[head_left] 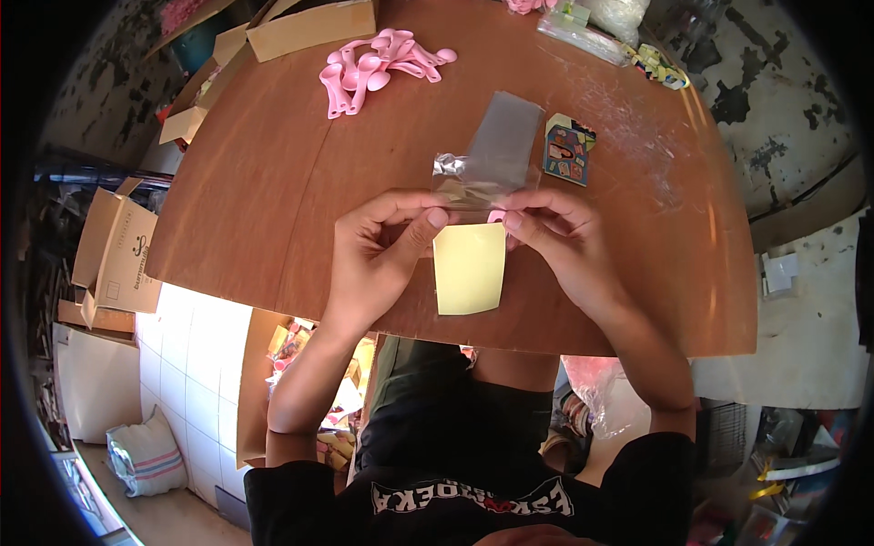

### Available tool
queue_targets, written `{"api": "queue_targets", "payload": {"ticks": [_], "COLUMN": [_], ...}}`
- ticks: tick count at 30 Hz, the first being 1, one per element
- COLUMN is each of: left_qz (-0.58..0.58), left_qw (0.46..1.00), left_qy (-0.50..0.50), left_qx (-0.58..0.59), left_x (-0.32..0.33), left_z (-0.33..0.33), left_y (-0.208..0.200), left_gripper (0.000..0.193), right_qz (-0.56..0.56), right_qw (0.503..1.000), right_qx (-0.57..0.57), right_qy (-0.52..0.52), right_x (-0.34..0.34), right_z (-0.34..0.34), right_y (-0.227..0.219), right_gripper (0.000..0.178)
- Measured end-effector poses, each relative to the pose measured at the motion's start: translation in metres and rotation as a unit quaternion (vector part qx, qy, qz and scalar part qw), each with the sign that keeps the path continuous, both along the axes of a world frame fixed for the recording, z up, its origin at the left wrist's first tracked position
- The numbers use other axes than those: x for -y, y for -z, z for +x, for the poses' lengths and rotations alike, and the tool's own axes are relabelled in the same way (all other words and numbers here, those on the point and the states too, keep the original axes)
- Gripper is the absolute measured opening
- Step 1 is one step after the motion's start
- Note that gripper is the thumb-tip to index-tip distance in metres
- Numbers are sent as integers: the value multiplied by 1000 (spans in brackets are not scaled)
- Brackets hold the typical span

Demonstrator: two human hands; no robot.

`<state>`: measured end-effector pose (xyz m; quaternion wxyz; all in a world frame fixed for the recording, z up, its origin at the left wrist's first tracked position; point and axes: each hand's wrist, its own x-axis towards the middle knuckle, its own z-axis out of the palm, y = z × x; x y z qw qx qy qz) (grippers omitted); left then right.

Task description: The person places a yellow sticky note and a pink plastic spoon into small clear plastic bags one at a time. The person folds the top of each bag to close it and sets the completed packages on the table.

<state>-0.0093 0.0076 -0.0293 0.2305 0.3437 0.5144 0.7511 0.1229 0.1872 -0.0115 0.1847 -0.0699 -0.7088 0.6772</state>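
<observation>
A clear bag (469,193) is held by both hands above the near part of the brown counter (255,200). Its left side is pinched by the left hand (382,244), whose grip is closed between thumb and forefinger. Its right side is pinched in the same way by the right hand (566,238), with thumb and forefinger clamped on the plastic. A pale yellow card (470,273) is seen just below the bag, between the two hands; whether it is tucked into the plastic cannot be told. A small pink piece (496,217) is partly covered by the right thumb, and its full shape is hidden.

Beyond the hands, a flat clear sleeve (510,123) is laid on the counter, its near end overlapped by the bag. Just to its right, a colourful printed card (568,153) is placed. Farther away, toward the left, pink spoons (382,68) are heaped together. An open cardboard box (314,29) is set at the far left edge, while clear plastic packets (583,41) and a yellow patterned packet (660,67) are grouped at the far right.
</observation>
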Motion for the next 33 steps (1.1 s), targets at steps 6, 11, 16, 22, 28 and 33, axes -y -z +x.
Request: {"api": "queue_targets", "payload": {"ticks": [6,11,16,22,28,33], "left_qz": [-30,-24,-9,-8,-25,-41], "left_qw": [999,997,995,997,998,998], "left_qy": [7,12,36,52,66,48], "left_qx": [-32,-74,-96,-62,4,-31], "left_x": [9,14,17,18,19,15], "left_z": [-5,-8,-10,-12,-12,-7], "left_y": [-3,3,5,5,3,3], "left_gripper": [19,15,15,13,9,12], "right_qz": [-27,37,60,88,84,102], "right_qw": [999,998,995,994,993,991], "right_qx": [25,-36,-45,-40,-55,-50], "right_qy": [-15,-31,-59,-49,-68,-75], "right_x": [3,-3,-5,0,-1,0], "right_z": [3,2,2,4,5,7], "right_y": [-5,4,5,3,4,4], "right_gripper": [18,14,16,19,18,21]}}
